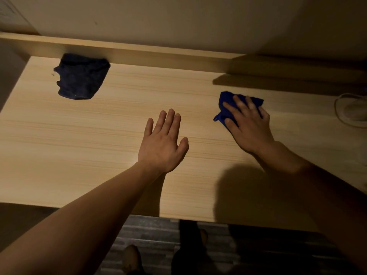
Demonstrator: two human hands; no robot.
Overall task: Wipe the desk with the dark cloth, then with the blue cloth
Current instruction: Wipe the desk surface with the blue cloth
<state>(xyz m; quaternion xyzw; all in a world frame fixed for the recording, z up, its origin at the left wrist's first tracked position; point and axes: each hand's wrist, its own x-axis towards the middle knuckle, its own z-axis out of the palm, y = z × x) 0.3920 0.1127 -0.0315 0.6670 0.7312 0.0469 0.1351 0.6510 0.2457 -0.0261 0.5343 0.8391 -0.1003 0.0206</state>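
A light wooden desk (79,147) fills the head view. The dark cloth (81,76) lies crumpled at the far left, against the raised back ledge, with no hand near it. The blue cloth (226,102) sits right of centre, bunched under my right hand (249,126), whose fingers press down on it and grip it. My left hand (162,143) lies flat on the bare wood at the centre, fingers apart, holding nothing. It is well apart from both cloths.
A raised wooden ledge (158,54) runs along the back of the desk below a pale wall. A white cable and a pale object (351,112) sit at the far right edge. The desk's front edge is near me, with dark floor and my feet below.
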